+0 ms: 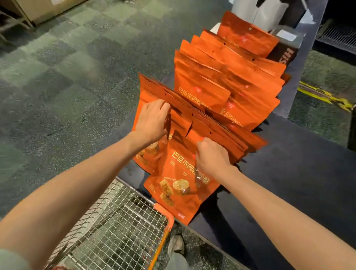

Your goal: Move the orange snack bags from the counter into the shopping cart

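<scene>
Gripping the tops of the near orange snack bags (183, 177), left hand (153, 120) and right hand (212, 157) curl tight, with the shopping cart (117, 225) below the wrists.

The snack bags (183, 177) under my fingers are glossy orange plastic film. The counter (296, 163) is matt dark board, my cart (117, 231) bare metal wire with orange plastic corner trim (165, 212), the floor (62, 75) speckled carpet.
</scene>
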`<act>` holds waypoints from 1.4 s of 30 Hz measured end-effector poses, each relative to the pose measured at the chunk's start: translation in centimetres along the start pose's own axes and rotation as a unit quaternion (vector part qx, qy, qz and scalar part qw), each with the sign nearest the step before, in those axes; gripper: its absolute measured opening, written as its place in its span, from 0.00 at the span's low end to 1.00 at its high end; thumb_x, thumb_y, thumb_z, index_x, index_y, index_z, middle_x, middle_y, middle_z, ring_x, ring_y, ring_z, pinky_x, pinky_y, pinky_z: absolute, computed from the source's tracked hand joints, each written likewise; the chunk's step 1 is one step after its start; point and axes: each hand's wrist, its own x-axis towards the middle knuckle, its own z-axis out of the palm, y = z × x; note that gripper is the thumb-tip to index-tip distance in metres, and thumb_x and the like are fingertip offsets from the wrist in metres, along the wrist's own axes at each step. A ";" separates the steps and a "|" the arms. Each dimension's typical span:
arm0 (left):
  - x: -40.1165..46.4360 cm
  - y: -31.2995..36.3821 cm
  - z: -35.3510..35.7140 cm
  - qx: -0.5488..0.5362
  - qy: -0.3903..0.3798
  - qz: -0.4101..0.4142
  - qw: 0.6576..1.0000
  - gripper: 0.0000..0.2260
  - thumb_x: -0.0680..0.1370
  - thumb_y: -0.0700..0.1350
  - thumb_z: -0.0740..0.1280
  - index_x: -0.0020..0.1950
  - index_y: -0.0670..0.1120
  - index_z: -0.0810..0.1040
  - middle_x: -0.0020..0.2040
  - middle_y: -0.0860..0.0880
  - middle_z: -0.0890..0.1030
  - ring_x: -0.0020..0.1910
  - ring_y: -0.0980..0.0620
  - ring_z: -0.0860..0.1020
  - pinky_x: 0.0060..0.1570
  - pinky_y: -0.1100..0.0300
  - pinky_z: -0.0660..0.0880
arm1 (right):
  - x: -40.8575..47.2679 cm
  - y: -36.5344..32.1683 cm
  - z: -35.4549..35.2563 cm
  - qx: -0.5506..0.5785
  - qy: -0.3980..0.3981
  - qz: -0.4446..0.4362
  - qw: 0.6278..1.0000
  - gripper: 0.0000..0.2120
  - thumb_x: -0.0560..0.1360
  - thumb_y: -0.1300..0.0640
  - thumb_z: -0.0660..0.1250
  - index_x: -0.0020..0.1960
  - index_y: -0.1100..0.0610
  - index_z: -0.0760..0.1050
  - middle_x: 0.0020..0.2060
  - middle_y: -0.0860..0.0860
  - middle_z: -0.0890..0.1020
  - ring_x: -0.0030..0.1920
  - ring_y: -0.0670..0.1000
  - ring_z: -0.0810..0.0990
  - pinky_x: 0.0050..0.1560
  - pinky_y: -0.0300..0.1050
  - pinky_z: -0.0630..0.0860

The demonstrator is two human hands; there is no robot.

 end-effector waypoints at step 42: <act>-15.3 6.2 -16.0 0.161 -0.009 -0.115 0.980 0.08 0.76 0.53 0.65 0.50 0.51 0.77 0.47 0.47 0.83 0.47 0.42 0.81 0.40 0.55 0.73 | -11.4 3.6 -8.8 0.084 0.129 -0.145 0.977 0.09 0.77 0.57 0.59 0.41 0.56 0.75 0.39 0.54 0.81 0.42 0.58 0.80 0.39 0.47 0.74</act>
